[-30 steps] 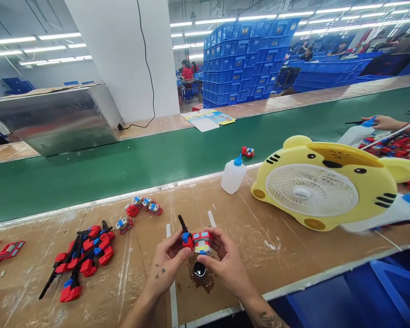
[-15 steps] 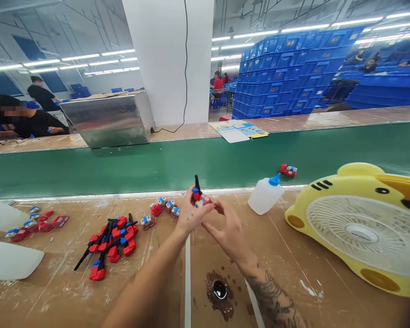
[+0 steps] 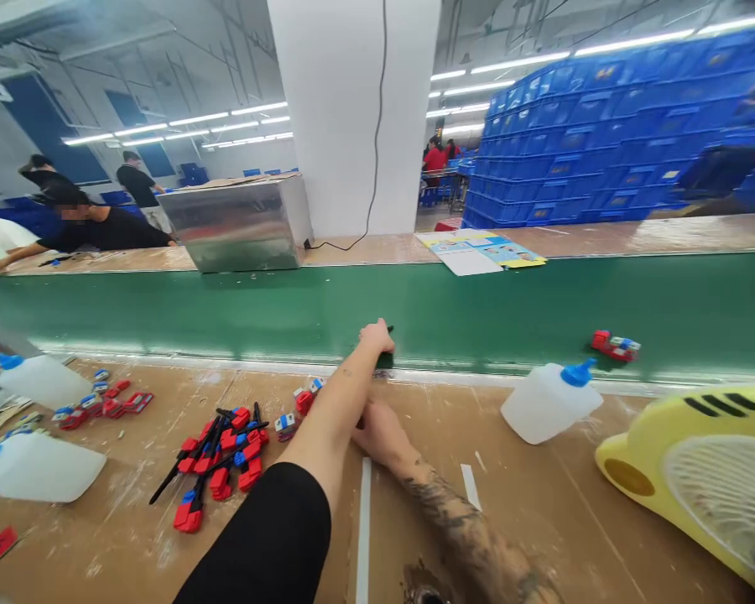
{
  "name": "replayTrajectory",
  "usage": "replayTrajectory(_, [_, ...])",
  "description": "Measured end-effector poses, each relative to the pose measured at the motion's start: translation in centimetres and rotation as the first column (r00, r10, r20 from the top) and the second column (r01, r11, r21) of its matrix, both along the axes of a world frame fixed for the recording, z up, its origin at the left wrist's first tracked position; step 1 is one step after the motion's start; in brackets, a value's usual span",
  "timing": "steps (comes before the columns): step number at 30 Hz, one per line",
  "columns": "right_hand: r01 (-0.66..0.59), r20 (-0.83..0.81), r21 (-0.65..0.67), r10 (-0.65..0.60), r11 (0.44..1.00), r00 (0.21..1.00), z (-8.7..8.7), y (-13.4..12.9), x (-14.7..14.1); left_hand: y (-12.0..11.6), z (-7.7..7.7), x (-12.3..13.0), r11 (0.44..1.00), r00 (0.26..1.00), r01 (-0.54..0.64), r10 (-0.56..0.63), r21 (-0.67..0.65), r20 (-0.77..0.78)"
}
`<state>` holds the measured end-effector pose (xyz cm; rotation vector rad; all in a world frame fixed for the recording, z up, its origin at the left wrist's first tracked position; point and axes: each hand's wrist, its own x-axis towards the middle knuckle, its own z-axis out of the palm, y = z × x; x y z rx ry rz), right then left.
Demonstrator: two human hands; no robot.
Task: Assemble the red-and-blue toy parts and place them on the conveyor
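My left hand [image 3: 377, 335] is stretched out over the green conveyor belt, its fingers closed round a toy piece. Only the piece's black rod tip [image 3: 390, 330] shows; the rest is hidden by the hand. My right hand [image 3: 383, 432] is low over the cardboard-covered bench, beneath my left forearm, which hides its fingertips. Just left of that forearm lie small red, white and blue toy blocks [image 3: 285, 425], partly covered by it. Farther left is a pile of red toy parts with black rods [image 3: 226, 449].
A white bottle with blue nozzle [image 3: 550, 405] and a yellow fan [image 3: 642, 445] stand on the right. More bottles [image 3: 44, 466] lie at left. A red and white toy piece [image 3: 615, 346] sits on the belt [image 3: 491, 310]. A dark liquid cup [image 3: 429, 594] is at the bottom edge.
My left hand has moved forward from above the bench to over the belt with the toy piece. My right hand has parted from it and moved down-left. The view has turned left.
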<state>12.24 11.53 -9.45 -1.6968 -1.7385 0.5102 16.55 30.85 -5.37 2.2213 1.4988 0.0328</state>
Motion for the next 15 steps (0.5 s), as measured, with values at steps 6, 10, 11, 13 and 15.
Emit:
replayTrajectory(6, [0.073, -0.275, -0.118, -0.103, 0.990, 0.956, -0.1, -4.0, 4.5, -1.9, -0.6, -1.4, 0.997, 0.995, 0.047, -0.052, 0.060, 0.082])
replayTrajectory(10, [0.211, -0.639, -0.272, -0.340, 0.939, 0.690, 0.7, -9.4, 7.9, -4.3, 2.2, -5.9, 0.983, 0.975, 0.124, -0.146, 0.133, 0.170])
replayTrajectory(11, [0.230, -0.710, -0.324, -0.396, 0.918, 0.582, 0.7, -11.0, 8.6, -5.4, 3.0, -8.3, 0.977, 0.967, 0.133, -0.165, 0.168, 0.193])
replayTrajectory(13, [0.229, -0.798, -0.427, -0.483, 0.875, 0.361, 0.3, -14.2, 9.8, -8.0, 4.3, -15.2, 0.967, 0.961, 0.109, -0.162, 0.232, 0.226])
replayTrajectory(15, [0.230, -0.833, -0.468, -0.513, 0.853, 0.209, -0.9, -16.8, 10.7, -11.2, 4.9, -23.7, 0.967, 0.972, -0.003, -0.057, 0.256, 0.229])
